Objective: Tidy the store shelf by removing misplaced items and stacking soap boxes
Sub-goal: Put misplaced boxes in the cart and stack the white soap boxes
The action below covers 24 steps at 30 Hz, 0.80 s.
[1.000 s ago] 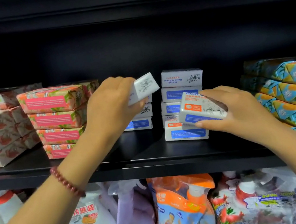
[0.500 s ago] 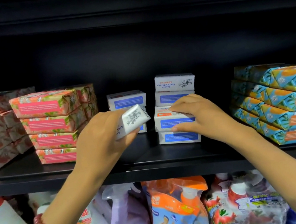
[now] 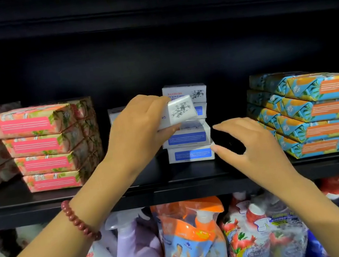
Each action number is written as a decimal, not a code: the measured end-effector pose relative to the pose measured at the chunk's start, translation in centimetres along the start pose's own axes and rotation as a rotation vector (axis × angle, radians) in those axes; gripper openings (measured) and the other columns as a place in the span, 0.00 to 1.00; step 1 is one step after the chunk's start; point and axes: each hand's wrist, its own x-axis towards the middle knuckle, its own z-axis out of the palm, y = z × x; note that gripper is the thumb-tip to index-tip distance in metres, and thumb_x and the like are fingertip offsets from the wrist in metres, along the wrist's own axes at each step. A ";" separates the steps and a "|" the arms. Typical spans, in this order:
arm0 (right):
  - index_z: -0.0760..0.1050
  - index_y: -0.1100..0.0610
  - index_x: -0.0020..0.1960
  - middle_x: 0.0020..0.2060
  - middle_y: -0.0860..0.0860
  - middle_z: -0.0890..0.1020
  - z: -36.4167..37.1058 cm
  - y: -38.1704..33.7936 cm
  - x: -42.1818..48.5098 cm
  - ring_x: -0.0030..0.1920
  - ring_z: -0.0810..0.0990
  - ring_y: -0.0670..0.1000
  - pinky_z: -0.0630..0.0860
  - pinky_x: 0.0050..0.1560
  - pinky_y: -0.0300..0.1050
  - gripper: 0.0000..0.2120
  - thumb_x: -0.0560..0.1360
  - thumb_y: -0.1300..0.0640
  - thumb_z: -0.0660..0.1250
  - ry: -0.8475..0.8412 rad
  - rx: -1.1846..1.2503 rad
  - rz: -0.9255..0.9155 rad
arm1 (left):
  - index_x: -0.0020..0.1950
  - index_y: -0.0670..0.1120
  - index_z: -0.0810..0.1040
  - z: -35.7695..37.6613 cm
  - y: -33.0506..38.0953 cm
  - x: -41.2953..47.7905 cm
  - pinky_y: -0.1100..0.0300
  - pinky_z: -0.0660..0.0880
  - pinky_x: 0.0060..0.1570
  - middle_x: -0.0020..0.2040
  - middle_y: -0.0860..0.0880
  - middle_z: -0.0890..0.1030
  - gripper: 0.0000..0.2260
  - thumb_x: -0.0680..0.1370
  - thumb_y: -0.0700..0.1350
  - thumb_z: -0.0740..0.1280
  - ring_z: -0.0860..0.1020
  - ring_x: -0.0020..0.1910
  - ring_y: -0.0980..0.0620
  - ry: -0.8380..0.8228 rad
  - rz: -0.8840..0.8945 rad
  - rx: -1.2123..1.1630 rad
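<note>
With pink packs (image 3: 39,147) and blue packs (image 3: 315,111) already neat on the shelf (image 3: 107,188), stacking looks nearly done: the left hand (image 3: 138,130) grips one unplaced soap box (image 3: 180,112) before the white stack (image 3: 187,138), and the empty right hand (image 3: 253,149) spreads beside its base.

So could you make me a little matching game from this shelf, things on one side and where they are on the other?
1. pink soap stack
2. blue-and-orange soap stack
3. tilted white box
4. purple spray bottle

a. below the black shelf
b. gripped in the left hand
c. left of the white stack
d. right of the white stack

Pairs: 1-c, 2-d, 3-b, 4-a
</note>
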 end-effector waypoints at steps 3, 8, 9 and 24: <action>0.78 0.54 0.58 0.54 0.46 0.79 -0.3 0.7 -2.0 0.56 0.76 0.48 0.69 0.54 0.38 0.26 0.71 0.36 0.64 -0.161 -0.019 0.081 | 0.56 0.39 0.78 1.4 0.9 1.0 0.51 0.76 0.38 0.48 0.44 0.81 0.20 0.70 0.51 0.71 0.77 0.48 0.42 -0.059 0.064 -0.023; 0.78 0.49 0.58 0.55 0.41 0.78 -0.5 1.3 -4.0 0.58 0.73 0.41 0.65 0.53 0.27 0.30 0.67 0.33 0.55 -0.274 0.024 0.169 | 0.53 0.38 0.79 3.5 1.7 1.6 0.52 0.77 0.36 0.47 0.42 0.81 0.22 0.64 0.45 0.79 0.79 0.46 0.40 -0.123 0.086 0.002; 0.78 0.49 0.59 0.55 0.40 0.77 -0.4 1.3 -4.3 0.58 0.73 0.40 0.64 0.52 0.27 0.30 0.68 0.32 0.54 -0.254 0.016 0.185 | 0.54 0.38 0.79 3.6 1.7 1.7 0.51 0.77 0.39 0.48 0.42 0.81 0.23 0.64 0.47 0.79 0.79 0.48 0.40 -0.132 0.086 -0.015; 0.79 0.48 0.58 0.56 0.41 0.79 0.2 0.8 -5.2 0.56 0.74 0.39 0.61 0.50 0.23 0.23 0.72 0.38 0.57 -0.168 -0.028 0.183 | 0.62 0.41 0.76 3.3 1.7 1.3 0.50 0.75 0.51 0.57 0.45 0.79 0.22 0.75 0.55 0.65 0.75 0.57 0.44 -0.161 -0.003 -0.099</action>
